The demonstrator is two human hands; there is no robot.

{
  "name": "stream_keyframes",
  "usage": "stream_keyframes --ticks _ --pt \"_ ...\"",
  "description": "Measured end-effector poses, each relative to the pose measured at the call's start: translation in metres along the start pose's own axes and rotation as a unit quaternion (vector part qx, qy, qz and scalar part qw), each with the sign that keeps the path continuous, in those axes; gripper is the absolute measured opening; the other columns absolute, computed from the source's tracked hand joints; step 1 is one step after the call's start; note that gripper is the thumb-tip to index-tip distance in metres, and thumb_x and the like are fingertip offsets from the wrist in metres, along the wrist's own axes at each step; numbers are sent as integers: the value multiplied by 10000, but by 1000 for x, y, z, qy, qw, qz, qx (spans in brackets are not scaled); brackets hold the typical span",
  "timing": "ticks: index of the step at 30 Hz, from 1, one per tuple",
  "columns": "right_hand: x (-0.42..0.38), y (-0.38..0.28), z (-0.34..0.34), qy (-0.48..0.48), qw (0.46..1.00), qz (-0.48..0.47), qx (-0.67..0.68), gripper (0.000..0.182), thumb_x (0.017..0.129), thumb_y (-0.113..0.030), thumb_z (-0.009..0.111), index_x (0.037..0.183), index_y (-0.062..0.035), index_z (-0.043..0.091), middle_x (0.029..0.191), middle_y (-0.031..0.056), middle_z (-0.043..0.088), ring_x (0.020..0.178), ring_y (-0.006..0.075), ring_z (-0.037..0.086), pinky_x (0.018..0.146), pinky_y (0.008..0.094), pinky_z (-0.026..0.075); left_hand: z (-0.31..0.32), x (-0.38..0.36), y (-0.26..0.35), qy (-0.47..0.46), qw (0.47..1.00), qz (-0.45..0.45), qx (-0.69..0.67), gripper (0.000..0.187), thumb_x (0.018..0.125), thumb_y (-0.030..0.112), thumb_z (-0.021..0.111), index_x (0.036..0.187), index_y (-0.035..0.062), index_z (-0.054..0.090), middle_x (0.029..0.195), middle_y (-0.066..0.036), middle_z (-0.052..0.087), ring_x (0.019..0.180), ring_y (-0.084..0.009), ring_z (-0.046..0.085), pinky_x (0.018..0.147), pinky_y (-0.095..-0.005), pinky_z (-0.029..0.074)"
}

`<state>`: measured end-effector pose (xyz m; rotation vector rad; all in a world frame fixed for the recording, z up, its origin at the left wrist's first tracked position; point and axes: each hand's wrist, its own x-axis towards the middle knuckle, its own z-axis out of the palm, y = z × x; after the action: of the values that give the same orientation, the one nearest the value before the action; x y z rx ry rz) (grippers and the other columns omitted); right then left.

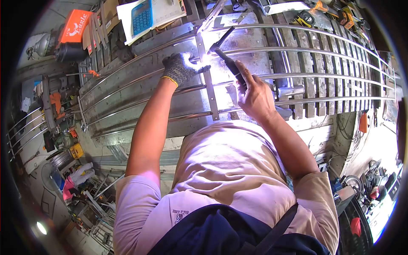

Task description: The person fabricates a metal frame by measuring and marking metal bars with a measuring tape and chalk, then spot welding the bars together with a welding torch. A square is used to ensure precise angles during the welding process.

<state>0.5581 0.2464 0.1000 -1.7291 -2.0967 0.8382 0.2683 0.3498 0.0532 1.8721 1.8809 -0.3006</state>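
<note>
Though likely stiff, best held by cooler outer rails [331, 99], with right hand [258, 97] closed round torch [231, 66], left hand [180, 71] half-open, hold unclear.

Left hand [180, 69] partly lost in glare, 1 shirt print [180, 215] illegibly small

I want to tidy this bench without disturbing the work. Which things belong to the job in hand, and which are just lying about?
In the job:
- torch in the right hand
- holed metal strip, beside the gloved left hand
- long metal rods

Seemingly just lying about:
- blue calculator
- orange box
- tape measure
</note>
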Motion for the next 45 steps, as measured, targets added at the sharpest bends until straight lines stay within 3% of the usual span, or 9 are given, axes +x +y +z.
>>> stream_keyframes --ticks 9,15,21,24,27,31,35,40,45 --pt "-1 -1 1 10 1000 -2 2 714 1028 -190 711 1689 -235 447 1030 297 756 850 494 766 717 561 612 -6 -1 4 -8 1000 -7 0 955 728 918 743 1226 107 823 1236 -218 800 1223 -415 739 1124 -575 460" --pt "-5 3 -4 63 996 5 66 931 1058 -196 684 1779 -176 96 916 323 752 763 501 754 637 575 583 -2 -3 3 -9 1000 11 4 976 704 976 713 1191 138 831 1155 -128 824 1211 -330 737 1117 -546 459" --pt "-25 7 -87 83 994 69 -32 896 1075 -245 683 1779 -189 131 823 238 759 686 451 746 554 567 575 -3 -11 10 10 1000 -1 21 866 740 897 765 1150 135 805 1135 -131 801 1146 -340 737 1075 -549 470" --pt "-33 15 -153 124 981 123 -87 808 1049 -229 708 1751 -188 310 800 206 754 687 417 748 604 538 553 28 -26 6 326 942 81 7 751 786 749 836 1165 105 767 1078 -133 776 1082 -356 731 1029 -568 484" --pt "-37 -7 -230 148 963 166 -151 697 1061 -185 710 1700 -136 437 858 167 767 710 237 715 675 448 547 30 -61 18 379 922 -6 -82 649 842 612 855 1178 72 730 1056 -151 754 1024 -389 722 964 -559 529" --pt "-18 -54 -273 159 979 2 -127 633 1061 -116 715 1660 -132 511 1066 116 825 866 175 721 792 383 574 71 -65 -5 197 935 -30 -295 513 940 525 795 1097 39 744 1036 -199 749 1001 -435 716 884 -526 576" --pt "24 -138 -224 57 976 -108 -181 592 1042 -60 670 1622 -103 558 1112 165 824 940 231 790 818 381 602 88 -29 -24 110 925 93 -353 364 1032 394 706 1065 35 754 1034 -208 777 992 -393 754 873 -514 583" --pt "75 -183 -133 -119 922 -178 -324 612 1014 -124 684 1608 -192 554 1061 249 795 963 432 792 865 542 625 64 -14 -33 11 926 157 -344 325 987 340 738 1055 23 761 996 -215 786 917 -353 747 870 -457 579" --pt "99 -200 -76 -207 867 -124 -436 601 1072 -242 631 1648 -296 466 1091 230 783 1039 450 771 941 581 606 81 -1 -21 19 930 112 -348 453 929 432 813 1196 67 783 1170 -213 796 1071 -410 742 960 -450 579"
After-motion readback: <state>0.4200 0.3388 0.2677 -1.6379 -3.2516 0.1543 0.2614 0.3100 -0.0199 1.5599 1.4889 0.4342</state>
